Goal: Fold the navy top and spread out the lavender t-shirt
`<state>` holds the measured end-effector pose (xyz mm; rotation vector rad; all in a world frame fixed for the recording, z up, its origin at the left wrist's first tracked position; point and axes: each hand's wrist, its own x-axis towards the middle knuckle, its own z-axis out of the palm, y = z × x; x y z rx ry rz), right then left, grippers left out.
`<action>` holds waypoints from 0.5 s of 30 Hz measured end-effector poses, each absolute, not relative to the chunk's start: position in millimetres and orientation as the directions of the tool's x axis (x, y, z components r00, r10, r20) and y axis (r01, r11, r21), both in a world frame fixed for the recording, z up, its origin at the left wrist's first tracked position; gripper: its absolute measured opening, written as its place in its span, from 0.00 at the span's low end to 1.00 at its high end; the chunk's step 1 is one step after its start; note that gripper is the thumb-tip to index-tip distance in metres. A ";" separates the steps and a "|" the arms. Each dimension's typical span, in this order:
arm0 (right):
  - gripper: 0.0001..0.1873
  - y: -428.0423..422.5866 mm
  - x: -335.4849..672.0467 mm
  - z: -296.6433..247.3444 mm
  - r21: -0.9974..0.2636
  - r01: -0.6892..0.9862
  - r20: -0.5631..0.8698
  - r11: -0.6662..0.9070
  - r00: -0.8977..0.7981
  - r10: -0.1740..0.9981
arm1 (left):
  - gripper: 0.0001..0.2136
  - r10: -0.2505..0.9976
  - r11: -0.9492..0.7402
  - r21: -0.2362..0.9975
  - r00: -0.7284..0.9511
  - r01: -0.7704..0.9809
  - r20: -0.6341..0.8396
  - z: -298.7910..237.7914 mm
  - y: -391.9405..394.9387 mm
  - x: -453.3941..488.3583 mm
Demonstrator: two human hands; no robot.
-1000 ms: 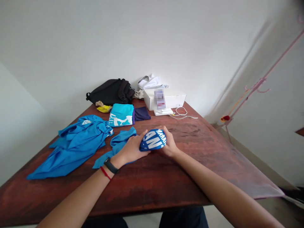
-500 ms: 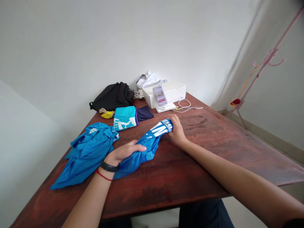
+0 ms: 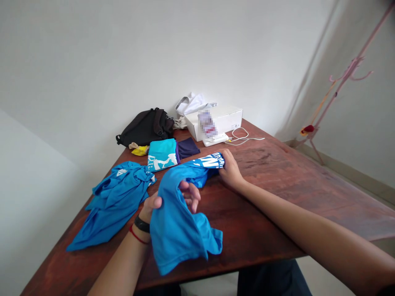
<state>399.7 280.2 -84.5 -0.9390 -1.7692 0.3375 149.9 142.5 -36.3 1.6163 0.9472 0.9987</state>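
Bright blue T-shirt (image 3: 180, 234), nearest item: it hangs in a loose loop over my left hand (image 3: 152, 205), its lower folds dangling clear of the tabletop. My left hand is half-curled with the cloth passing between thumb and fingers; I cannot tell whether it grips or only carries. Black wristband (image 3: 142, 224) and red thread (image 3: 137, 236) sit on that wrist. My right hand (image 3: 230, 172) is closed over the shirt's white-lettered end (image 3: 210, 161), pressing it to the table, which anchors that end while the rest is lifted.

Beside the loop, on the dark reddish wood table (image 3: 256, 197): a second crumpled blue shirt (image 3: 119, 201).

Farther on: a folded teal printed shirt (image 3: 162, 154), a folded navy cloth (image 3: 187, 148) touching it, and a yellow cloth scrap (image 3: 139, 150).

Containers, far edge: a black backpack (image 3: 145, 127), contents hidden; a white cardboard box (image 3: 214, 121), shut, contents unknown, with a white cable (image 3: 243, 137) trailing nearby.
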 end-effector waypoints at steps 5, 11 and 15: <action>0.16 284.6 399.4 -87.6 -0.688 0.360 0.652 0.630 -0.073 0.754 | 0.43 0.937 -0.316 0.948 0.141 -0.046 0.319 8.8 152.9 154.8; 0.17 281.1 396.9 -88.3 -0.684 0.343 0.657 0.644 -0.094 0.748 | 0.45 0.899 -0.435 0.900 -0.042 0.021 0.436 10.8 172.0 137.3; 0.17 282.4 397.0 -89.5 -0.698 0.333 0.652 0.634 -0.072 0.755 | 0.35 0.780 -0.509 0.833 -0.291 0.219 0.553 -9.5 187.6 121.8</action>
